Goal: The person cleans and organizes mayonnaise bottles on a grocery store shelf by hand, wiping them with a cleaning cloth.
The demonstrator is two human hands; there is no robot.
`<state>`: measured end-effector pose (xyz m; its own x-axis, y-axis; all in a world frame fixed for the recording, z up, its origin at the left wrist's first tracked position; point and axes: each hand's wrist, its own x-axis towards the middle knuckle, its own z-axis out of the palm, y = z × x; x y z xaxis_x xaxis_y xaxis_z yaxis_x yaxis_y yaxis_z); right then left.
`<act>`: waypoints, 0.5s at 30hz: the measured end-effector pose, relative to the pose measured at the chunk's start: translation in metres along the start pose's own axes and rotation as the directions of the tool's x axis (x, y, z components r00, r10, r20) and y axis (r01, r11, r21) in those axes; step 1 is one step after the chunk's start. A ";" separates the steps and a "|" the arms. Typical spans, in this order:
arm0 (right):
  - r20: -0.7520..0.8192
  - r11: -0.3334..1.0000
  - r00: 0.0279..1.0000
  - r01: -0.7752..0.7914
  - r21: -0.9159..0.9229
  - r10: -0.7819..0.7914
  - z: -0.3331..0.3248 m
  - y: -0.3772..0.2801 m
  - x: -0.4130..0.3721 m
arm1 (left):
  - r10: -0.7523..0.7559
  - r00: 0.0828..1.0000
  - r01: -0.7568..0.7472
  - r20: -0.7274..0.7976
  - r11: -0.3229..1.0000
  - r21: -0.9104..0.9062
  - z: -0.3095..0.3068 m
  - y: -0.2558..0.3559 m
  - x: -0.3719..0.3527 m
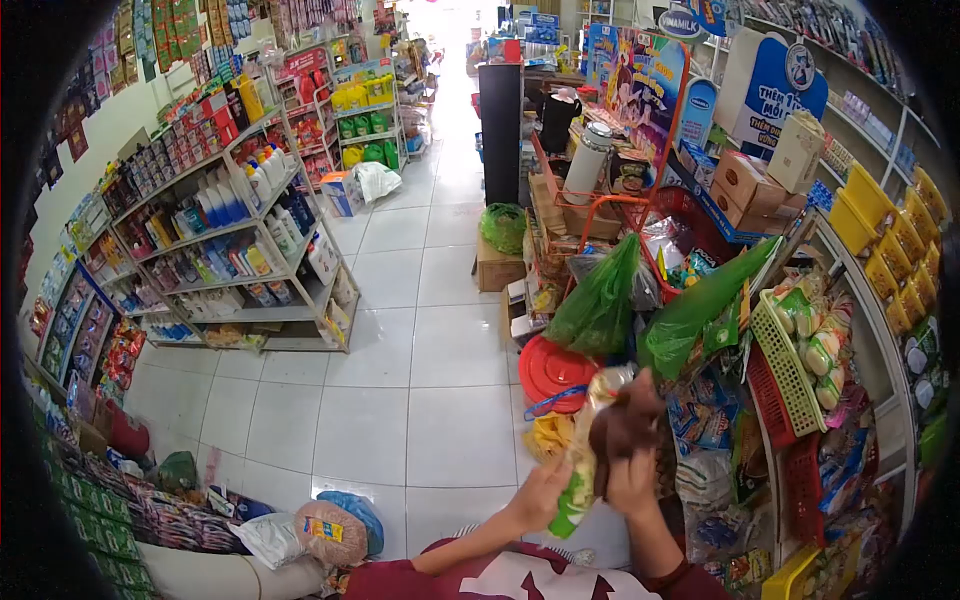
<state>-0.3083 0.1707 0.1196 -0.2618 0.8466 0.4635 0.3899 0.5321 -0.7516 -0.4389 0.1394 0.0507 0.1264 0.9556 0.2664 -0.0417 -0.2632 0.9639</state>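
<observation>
My left hand [542, 495] is closed around the lower side of a long clear plastic packet [575, 495] with a green and white printed end. Just to its right, my right hand [632, 482] grips a dark brown cloth [625, 425], which lies against the packet and is smeared by motion. The cloth covers part of the packet, so its contents are hard to make out. Behind the packet sit a red round lid [555, 372] and a yellow plastic bag [551, 437].
Two green plastic bags [600, 300] hang beyond my hands. At the right, a yellow-green basket [785, 365] of packets stands on a red basket [768, 400]. A shelf rack [230, 240] of bottles lines the left, across a tiled floor [365, 430].
</observation>
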 end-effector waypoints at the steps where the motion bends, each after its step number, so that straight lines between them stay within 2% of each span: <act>1: -0.010 0.989 0.998 0.065 -0.136 -0.067 -0.002 0.012 0.005 | -0.025 0.998 0.023 0.065 0.999 0.029 0.002 0.014 -0.002; 2: -0.020 0.954 0.991 0.124 -0.272 -0.134 -0.004 0.023 0.010 | -0.045 0.995 0.035 0.089 0.993 0.110 0.001 0.011 -0.005; 4: -0.087 0.994 0.991 0.107 0.017 -0.105 0.013 0.017 0.007 | -0.045 0.999 0.044 0.004 0.989 0.142 -0.010 0.009 0.002; 5: 0.015 0.999 0.999 0.039 -0.003 -0.039 0.019 0.022 -0.013 | -0.044 0.998 0.051 -0.042 0.986 0.158 -0.015 0.005 0.005; 6: 0.066 0.998 0.997 -0.046 0.052 0.043 0.031 0.032 -0.038 | 0.475 0.868 -0.288 -0.147 0.722 0.629 -0.017 -0.007 0.007; 7: 0.137 0.995 0.989 -0.044 -0.085 0.055 0.036 0.025 -0.051 | 0.191 0.952 -0.128 -0.240 0.958 0.257 -0.025 -0.015 0.014; 8: 0.253 0.988 0.958 -0.150 0.035 0.137 0.035 0.003 -0.052 | 0.001 0.932 -0.015 -0.363 0.999 -0.034 -0.026 0.000 0.021; 9: 0.221 0.999 0.975 0.016 0.048 -0.027 0.042 0.003 -0.062 | -0.213 0.882 0.071 -0.419 0.941 -0.330 -0.028 0.014 0.024; 10: 0.187 0.997 0.982 0.016 0.071 -0.029 0.048 0.012 -0.071 | -0.244 0.861 0.004 -0.447 0.881 -0.473 -0.024 0.001 0.025; 12: 0.134 0.992 0.991 -0.012 0.125 -0.005 0.054 0.024 -0.073 | -0.028 0.908 0.004 -0.418 0.998 -0.057 -0.006 -0.020 0.019; 14: 0.108 0.984 0.993 -0.060 0.168 0.042 0.038 0.033 -0.059 | 0.035 0.968 -0.022 -0.247 0.998 0.053 0.008 -0.032 0.001; 15: 0.003 0.951 0.995 -0.094 0.293 0.097 0.032 0.032 -0.052 | -0.145 0.983 0.137 -0.114 0.988 -0.070 0.012 -0.021 -0.005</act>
<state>-0.3103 0.1433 0.0562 -0.2255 0.8941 0.3869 0.1365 0.4222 -0.8961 -0.4268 0.1384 0.0297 0.0177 0.9924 0.1217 -0.0933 -0.1195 0.9884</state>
